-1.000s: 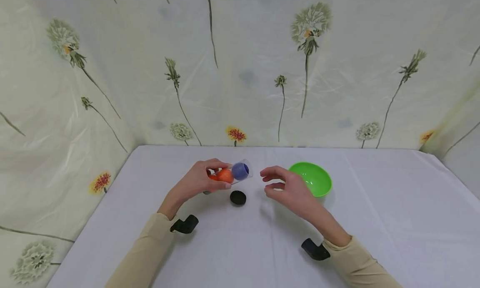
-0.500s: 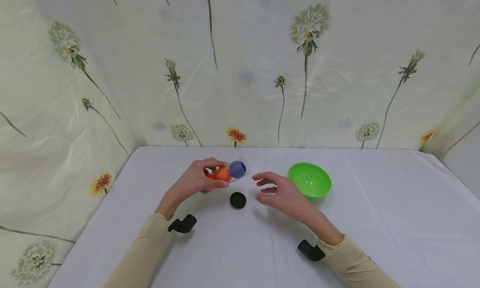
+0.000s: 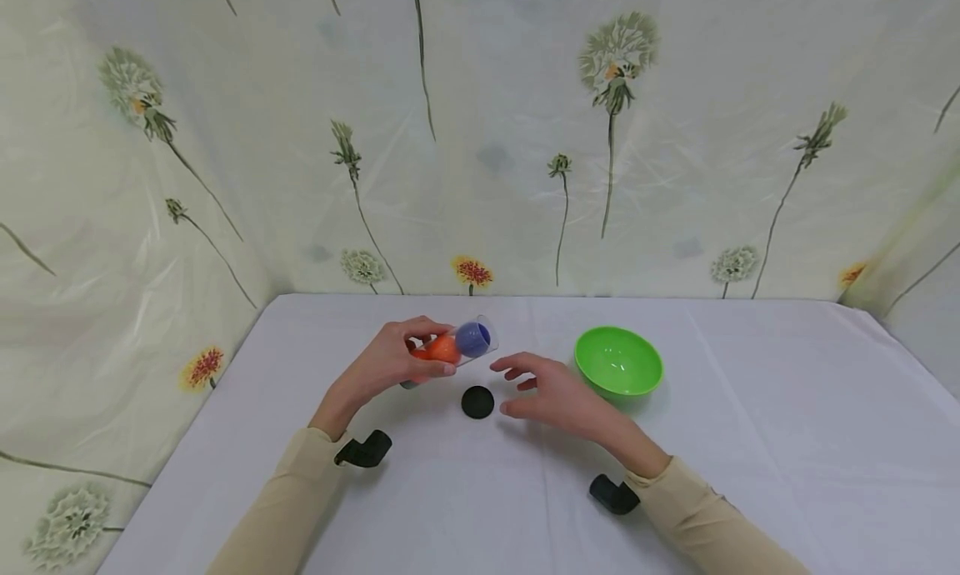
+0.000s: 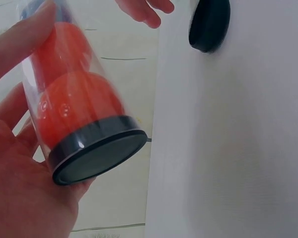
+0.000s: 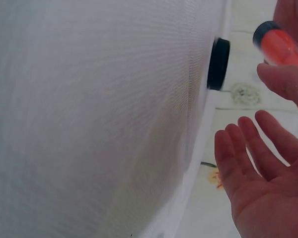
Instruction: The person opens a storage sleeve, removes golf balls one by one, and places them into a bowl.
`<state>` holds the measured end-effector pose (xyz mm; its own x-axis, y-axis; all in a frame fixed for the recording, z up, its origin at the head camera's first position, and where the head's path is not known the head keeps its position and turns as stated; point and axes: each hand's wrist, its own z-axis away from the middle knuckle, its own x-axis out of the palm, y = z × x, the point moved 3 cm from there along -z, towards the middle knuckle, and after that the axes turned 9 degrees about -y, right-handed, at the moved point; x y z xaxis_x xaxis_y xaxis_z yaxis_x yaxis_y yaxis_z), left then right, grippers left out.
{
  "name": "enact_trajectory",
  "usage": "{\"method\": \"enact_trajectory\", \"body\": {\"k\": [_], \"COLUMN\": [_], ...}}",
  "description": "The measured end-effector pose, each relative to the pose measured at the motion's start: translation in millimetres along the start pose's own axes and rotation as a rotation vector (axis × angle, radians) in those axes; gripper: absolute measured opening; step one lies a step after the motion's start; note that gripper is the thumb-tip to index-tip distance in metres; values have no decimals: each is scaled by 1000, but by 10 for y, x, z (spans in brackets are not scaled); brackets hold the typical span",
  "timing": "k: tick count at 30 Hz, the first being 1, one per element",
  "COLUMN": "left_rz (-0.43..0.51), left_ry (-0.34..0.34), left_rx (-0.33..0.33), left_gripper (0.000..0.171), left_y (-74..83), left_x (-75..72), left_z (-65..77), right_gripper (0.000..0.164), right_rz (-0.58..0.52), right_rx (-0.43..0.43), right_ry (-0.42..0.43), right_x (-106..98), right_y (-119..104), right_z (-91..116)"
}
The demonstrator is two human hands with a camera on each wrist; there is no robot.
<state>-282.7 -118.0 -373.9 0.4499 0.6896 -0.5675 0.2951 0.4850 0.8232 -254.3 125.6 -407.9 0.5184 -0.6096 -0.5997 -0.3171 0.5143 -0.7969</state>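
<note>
In the head view my left hand [image 3: 390, 358] grips a clear plastic tube [image 4: 64, 89], tilted with its uncapped end up and to the right. Inside sit two orange balls [image 4: 79, 104] and, nearest the mouth, a blue cup-like piece [image 3: 473, 339]. A black cap [image 4: 99, 151] closes the tube's lower end, plain in the left wrist view. My right hand [image 3: 562, 396] hovers just right of a round black lid [image 3: 477, 402] that lies on the table. Its fingers are loosely bent, touching nothing; the right wrist view shows the palm bare.
A bright green bowl [image 3: 618, 361] stands on the white-covered table [image 3: 787, 408], just behind my right hand. Flower-printed sheeting [image 3: 495, 142] rises behind the table and along its sides. A black wrist mount [image 3: 615, 495] juts from my right sleeve.
My right hand has moved left, away from the green bowl and closer to the black lid. The left hand has shifted slightly left with the tube.
</note>
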Motion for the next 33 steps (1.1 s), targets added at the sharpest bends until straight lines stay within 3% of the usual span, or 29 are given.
{"method": "enact_trajectory", "body": {"k": [13, 25, 33], "left_rz": [12, 8, 5], "left_ry": [-10, -22, -30], "left_rx": [13, 35, 49], "left_gripper": [48, 49, 47], "left_y": [-28, -57, -55], "left_x": [1, -11, -1], "left_z": [8, 14, 18], "right_gripper": [51, 48, 46], "right_rz": [135, 139, 171], "right_rx": [-28, -21, -42], "right_ry": [-118, -219, -229], "right_x": [21, 25, 78], "right_y": [-27, -13, -8], "right_z": [-143, -300, -382]}}
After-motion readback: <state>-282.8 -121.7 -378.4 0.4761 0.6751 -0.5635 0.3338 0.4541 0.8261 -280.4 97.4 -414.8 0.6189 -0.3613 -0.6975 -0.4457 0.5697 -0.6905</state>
